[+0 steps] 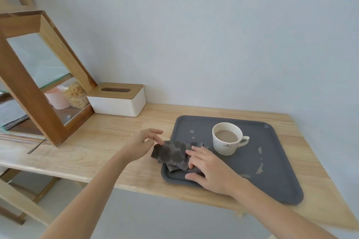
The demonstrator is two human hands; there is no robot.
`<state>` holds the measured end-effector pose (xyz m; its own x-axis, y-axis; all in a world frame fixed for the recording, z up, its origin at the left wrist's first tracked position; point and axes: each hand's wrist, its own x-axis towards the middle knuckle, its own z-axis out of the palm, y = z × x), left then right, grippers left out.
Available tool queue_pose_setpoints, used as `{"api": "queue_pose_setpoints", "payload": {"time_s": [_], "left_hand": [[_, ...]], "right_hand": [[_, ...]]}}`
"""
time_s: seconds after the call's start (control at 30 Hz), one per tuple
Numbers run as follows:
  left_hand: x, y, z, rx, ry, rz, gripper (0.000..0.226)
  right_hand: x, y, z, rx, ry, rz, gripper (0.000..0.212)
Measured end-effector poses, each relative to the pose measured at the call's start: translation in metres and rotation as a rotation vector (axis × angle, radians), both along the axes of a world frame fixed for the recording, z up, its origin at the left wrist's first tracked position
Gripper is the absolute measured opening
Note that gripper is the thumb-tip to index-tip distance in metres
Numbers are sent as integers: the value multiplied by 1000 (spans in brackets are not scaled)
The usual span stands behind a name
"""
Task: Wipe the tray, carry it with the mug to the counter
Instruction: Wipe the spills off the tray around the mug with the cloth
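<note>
Pressing my right hand [210, 170] flat on the grey cloth [175, 156], fingers spread over it, I have it bunched on the near-left corner of the dark tray [272, 176] — part of it hangs over the rim. My left hand [143, 142] pinches the cloth's left end with its fingertips. The white mug [227, 139] of milky drink stands on the tray, just beyond my right hand, pale smears around it on the wooden bench [108, 141].
</note>
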<state>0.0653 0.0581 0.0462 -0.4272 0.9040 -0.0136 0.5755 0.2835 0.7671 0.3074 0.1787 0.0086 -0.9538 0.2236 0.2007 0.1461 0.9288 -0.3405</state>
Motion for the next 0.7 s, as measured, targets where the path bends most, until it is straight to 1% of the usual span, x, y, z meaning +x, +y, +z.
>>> {"api": "queue_pose_setpoints", "payload": {"time_s": [0.07, 0.1, 0.13, 0.17, 0.23, 0.27, 0.3, 0.37, 0.4, 0.43, 0.47, 0.53, 0.6, 0.7], "left_hand": [[18, 6, 7, 94, 129, -49, 38], [29, 10, 8, 123, 202, -109, 31], [40, 14, 6, 118, 292, -188, 31], [49, 18, 1, 76, 380, -266, 37], [61, 21, -13, -100, 523, -358, 51], [64, 21, -21, -183, 579, -373, 55], [66, 20, -30, -232, 631, -375, 57], [69, 17, -44, -251, 742, -357, 56], [70, 16, -47, -225, 786, -341, 53], [73, 16, -49, -190, 816, -324, 51], [76, 15, -50, -158, 833, -310, 50], [82, 15, -54, -132, 830, -322, 52], [84, 15, -58, -154, 804, -330, 58], [86, 23, -59, -180, 833, -273, 61]], "right_hand": [[0, -5, -6, -20, 3, -25, 44], [1, -9, -8, -41, 6, -30, 47], [2, -12, -8, -65, 14, -25, 47], [6, -15, -7, -91, 28, -16, 46], [19, -19, 0, -152, 84, -41, 40], [29, -20, 3, -172, 169, -98, 39], [42, -19, 4, -173, 302, -187, 39], [73, -11, 6, -113, 574, -457, 41], [89, -2, 5, -83, 640, -615, 42], [105, 7, 4, -57, 645, -769, 41], [118, 19, 0, -48, 586, -904, 38], [138, 42, -11, -78, 354, -1075, 33], [145, 54, -22, -130, 167, -1109, 35], [147, 56, -25, -225, 108, -1091, 45]]}}
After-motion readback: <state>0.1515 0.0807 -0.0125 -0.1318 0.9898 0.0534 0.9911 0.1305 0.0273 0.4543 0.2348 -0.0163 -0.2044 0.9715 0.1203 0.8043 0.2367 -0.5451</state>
